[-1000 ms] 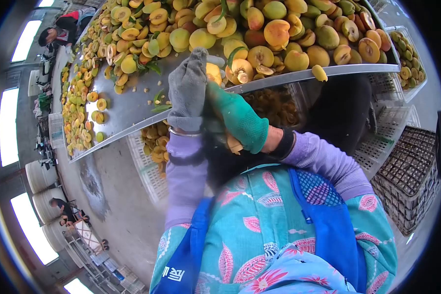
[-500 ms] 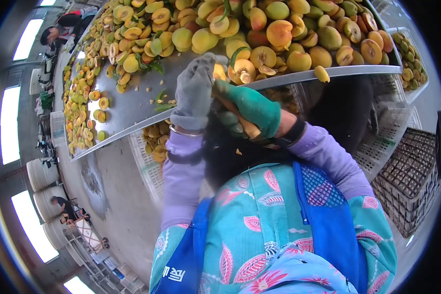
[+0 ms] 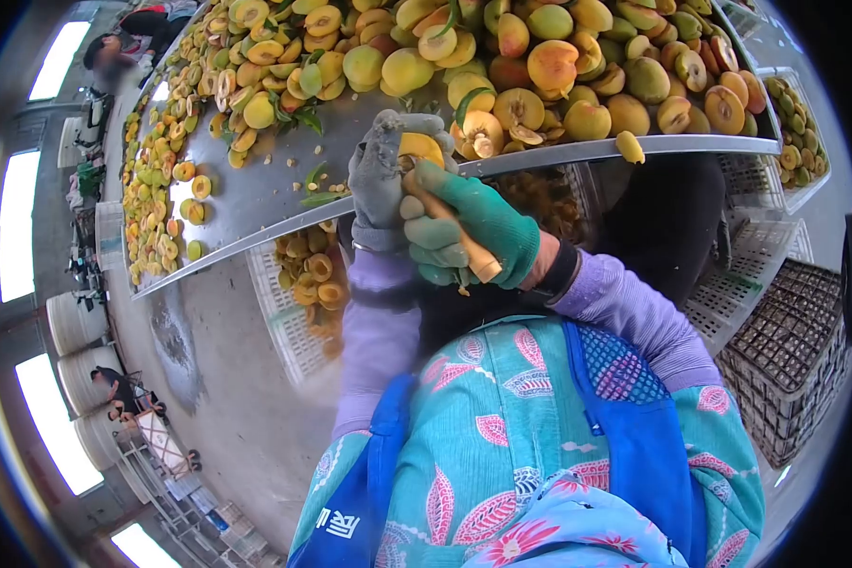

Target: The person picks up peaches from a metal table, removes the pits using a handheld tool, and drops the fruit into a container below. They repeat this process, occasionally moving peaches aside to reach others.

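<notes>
My left hand [image 3: 381,175], in a grey glove, is closed around a yellow peach half [image 3: 420,148] just over the table's front edge. My right hand [image 3: 478,227], in a green glove, grips a wooden-handled tool [image 3: 456,225]. The tool's upper end meets the peach half; its working tip is hidden there. Both hands are close together in front of my body. Beyond them, a heap of whole and halved peaches [image 3: 549,64] covers much of the metal table [image 3: 284,204]. One cut half with its pit showing [image 3: 480,135] lies right beside my hands.
Below the table edge, a white crate [image 3: 298,341] holds peach halves [image 3: 320,270]. Another crate of fruit [image 3: 793,133] stands at the right, above a dark stacked crate [image 3: 781,350]. A small yellow piece [image 3: 630,147] sits on the rim. Other people [image 3: 118,388] are at the left.
My left hand has tipped slightly, so more of the peach half shows. The tool's handle and my right hand have shifted a little lower, with the right-hand fingers more visible around the handle.
</notes>
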Demonstrator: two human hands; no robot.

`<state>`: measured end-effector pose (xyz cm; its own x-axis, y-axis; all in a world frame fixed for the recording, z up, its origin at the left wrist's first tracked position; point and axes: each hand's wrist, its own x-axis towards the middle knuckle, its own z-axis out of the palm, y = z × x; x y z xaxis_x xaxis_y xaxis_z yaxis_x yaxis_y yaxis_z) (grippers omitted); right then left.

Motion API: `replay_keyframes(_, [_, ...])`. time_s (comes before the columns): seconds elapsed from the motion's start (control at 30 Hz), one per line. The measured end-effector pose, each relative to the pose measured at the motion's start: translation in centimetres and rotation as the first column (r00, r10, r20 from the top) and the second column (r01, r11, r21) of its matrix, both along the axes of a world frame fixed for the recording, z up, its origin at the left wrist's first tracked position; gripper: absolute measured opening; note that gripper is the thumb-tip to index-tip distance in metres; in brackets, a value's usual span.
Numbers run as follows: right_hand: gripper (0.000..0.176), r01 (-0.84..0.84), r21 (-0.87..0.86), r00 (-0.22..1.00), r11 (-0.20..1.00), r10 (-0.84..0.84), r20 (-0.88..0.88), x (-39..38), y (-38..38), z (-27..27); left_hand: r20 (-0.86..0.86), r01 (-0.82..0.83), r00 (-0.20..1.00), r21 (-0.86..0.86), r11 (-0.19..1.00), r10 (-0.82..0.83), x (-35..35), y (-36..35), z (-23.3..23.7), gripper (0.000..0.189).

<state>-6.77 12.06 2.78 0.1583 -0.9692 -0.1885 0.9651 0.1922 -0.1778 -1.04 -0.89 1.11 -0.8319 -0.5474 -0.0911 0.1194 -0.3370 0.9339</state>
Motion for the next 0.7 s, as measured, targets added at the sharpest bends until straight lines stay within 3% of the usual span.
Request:
replay_keyframes(0.07, [0.035,-0.038,-0.113,0.978,0.993,0.06,0.199,0.6,-0.3,-0.9,0.011,-0.106,0.994,0.148,0.983,0.106,0.9,0.9,1.7,0.044])
replay_keyframes(0.1, [0.033,-0.057,-0.163,0.991,0.985,0.076,0.114,1.2,-0.5,-1.0,-0.006,-0.159,0.987,0.176,0.971,0.163,1.7,0.9,1.9,0.043])
replay_keyframes(0.2, [0.03,-0.172,-0.072,0.984,0.983,0.174,0.03,2.0,-0.5,1.7,0.043,-0.351,0.935,0.264,0.898,0.353,5.7,0.6,2.5,0.04])
replay_keyframes(0.23, [0.028,-0.173,-0.116,0.984,0.978,0.177,0.03,2.0,-0.3,0.6,0.003,-0.532,0.821,-0.357,0.768,0.571,7.1,0.3,1.2,0.038])
replay_keyframes(0.27, [0.033,-0.185,-0.086,0.983,0.979,0.186,0.0,1.3,0.7,0.0,0.096,-0.583,0.786,-0.211,0.784,0.611,9.7,0.1,1.6,0.04])
replay_keyframes(0.33, [0.041,-0.164,-0.037,0.984,0.986,0.161,-0.082,-0.5,2.4,-0.9,0.547,-0.317,0.537,-0.575,0.754,0.643,14.8,-3.8,3.1,0.047])
replay_keyframes(0.37, [0.04,-0.015,0.29,0.987,0.957,0.061,-0.148,-0.9,2.1,-0.9,0.649,0.234,0.128,-0.754,0.614,0.75,16.0,-6.2,3.0,0.052])
replay_keyframes(0.4, [0.039,-0.105,0.348,0.993,0.932,0.117,-0.013,-1.8,1.7,-4.5,0.616,0.262,0.226,-0.784,0.562,0.754,15.7,-6.9,2.8,0.054])
replay_keyframes(0.47, [0.038,-0.062,0.324,0.992,0.944,0.093,-0.083,-2.0,2.2,-3.0,0.543,0.245,0.478,-0.838,0.488,0.69,11.0,-8.9,2.4,0.055])
replay_keyframes(0.53, [0.038,-0.029,0.293,0.983,0.956,0.081,-0.167,-2.4,2.7,-1.0,0.459,0.168,0.752,-0.828,0.535,0.474,3.3,-7.8,3.7,0.053])
replay_keyframes(0.6, [0.039,0.071,0.256,0.98,0.964,-0.019,-0.2,-2.9,2.8,-0.7,0.322,0.349,0.851,-0.937,0.011,0.416,-4.5,-6.0,4.1,0.046])
replay_keyframes(0.7, [0.037,0.288,0.335,0.942,0.897,-0.202,-0.269,-3.5,3.0,-0.4,0.466,0.55,0.814,-0.811,-0.202,0.346,-10.0,-8.2,1.5,0.058])
